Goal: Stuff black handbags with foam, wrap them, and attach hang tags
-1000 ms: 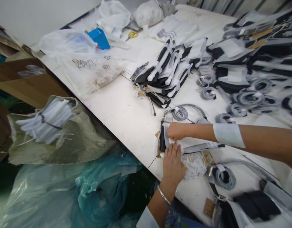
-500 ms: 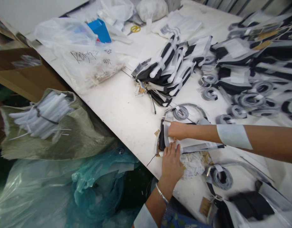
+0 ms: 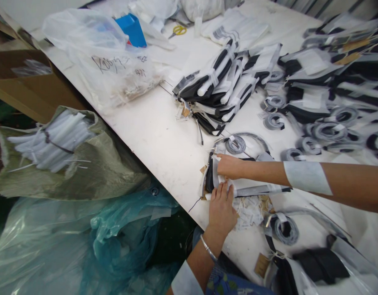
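A black bag (image 3: 209,176) with white wrapping (image 3: 218,179) lies near the table's front edge. My right hand (image 3: 232,166) reaches in from the right, its fingers closed on the wrapping at the bag's end. Just below it, my left hand (image 3: 222,207), with a bracelet at the wrist, lies palm down with fingers stretched out on the wrapping's lower edge. A grey wrapped strap (image 3: 259,190) extends right from the hands. Small white tags (image 3: 250,213) lie beside my left hand, and a coiled grey strap (image 3: 235,144) sits above my right hand.
Wrapped black bags (image 3: 219,86) are piled farther back, with more bags and coils (image 3: 330,130) at right. A marked plastic bag (image 3: 121,69), blue box (image 3: 132,30) and yellow scissors (image 3: 179,30) lie at back left. A sack (image 3: 115,172) stands beyond the table edge.
The view has shifted slightly. My right hand's fingers look a little farther forward at the wrapping's upper edge; my left hand stays on its lower edge.
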Demonstrator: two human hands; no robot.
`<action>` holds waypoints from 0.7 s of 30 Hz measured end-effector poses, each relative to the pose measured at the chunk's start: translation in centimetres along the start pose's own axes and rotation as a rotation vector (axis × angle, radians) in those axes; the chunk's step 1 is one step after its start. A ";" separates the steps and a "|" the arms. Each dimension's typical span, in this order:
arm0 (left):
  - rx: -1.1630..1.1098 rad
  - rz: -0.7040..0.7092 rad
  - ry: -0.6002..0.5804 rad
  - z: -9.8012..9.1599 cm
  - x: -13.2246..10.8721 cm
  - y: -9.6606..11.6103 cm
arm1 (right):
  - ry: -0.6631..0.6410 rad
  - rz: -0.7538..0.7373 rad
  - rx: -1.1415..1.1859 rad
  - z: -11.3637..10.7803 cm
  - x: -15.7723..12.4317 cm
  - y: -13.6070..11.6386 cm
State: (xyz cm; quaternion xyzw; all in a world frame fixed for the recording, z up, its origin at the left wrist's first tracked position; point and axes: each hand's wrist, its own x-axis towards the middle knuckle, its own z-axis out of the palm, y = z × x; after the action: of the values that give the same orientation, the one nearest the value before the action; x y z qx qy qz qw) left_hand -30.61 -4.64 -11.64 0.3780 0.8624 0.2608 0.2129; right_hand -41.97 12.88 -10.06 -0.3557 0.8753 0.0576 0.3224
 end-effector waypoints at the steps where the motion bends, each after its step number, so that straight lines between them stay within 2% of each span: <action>1: -0.003 -0.001 -0.001 0.0 0.0 0.0 | 0.001 -0.008 0.000 0.0 0.0 0.1; 6: 0.006 -0.002 -0.003 -0.1 0.0 0.0 | 0.005 -0.028 0.008 -0.4 0.2 0.5; 21: -0.040 -0.007 -0.007 0.0 -0.1 -0.1 | -0.115 0.068 0.139 -1.6 0.2 1.6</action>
State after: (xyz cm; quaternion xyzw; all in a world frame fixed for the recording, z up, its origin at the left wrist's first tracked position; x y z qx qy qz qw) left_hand -30.58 -4.73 -11.71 0.3717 0.8575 0.2761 0.2242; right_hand -44.01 13.40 -9.12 -0.2987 0.8688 0.0278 0.3938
